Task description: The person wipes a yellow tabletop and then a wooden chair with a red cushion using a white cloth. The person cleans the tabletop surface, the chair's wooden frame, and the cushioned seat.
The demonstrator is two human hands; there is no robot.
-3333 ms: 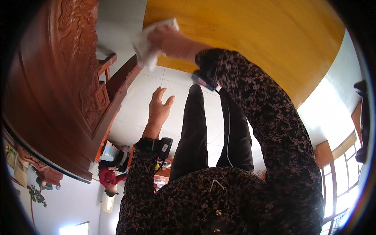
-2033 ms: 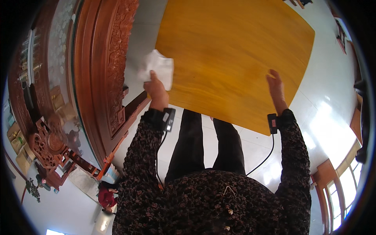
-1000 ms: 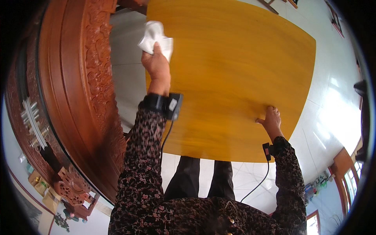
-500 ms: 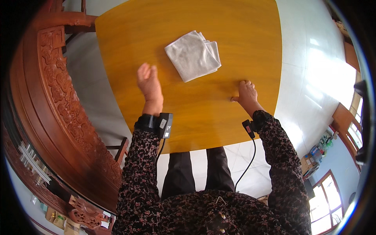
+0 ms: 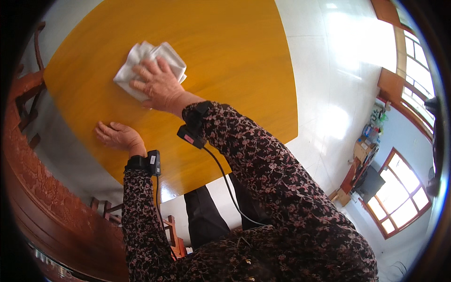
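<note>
A folded light grey cloth [image 5: 171, 57] lies on the yellow-brown wooden table [image 5: 230, 66]. My right hand [image 5: 159, 85] rests flat on top of it, fingers spread, covering its middle and near part. Slight blur shows at those fingers. Close to the table's left edge, my left hand [image 5: 120, 135] is on or just over the wood with its fingers stretched out and nothing in them. It is apart from the cloth, nearer to me. Both wrists wear black bands with small cabled boxes.
Carved reddish-brown wooden furniture [image 5: 51, 192] stands along the left of the table. Pale shiny floor [image 5: 324, 94] lies to the right. Boxes and bottles [image 5: 369, 138] are stacked by the far right wall, near a wood-framed window [image 5: 397, 195].
My right hand has moved left across the table onto the cloth. My left hand has lowered toward the left edge, its fingers now extended. The view has swung to the right.
</note>
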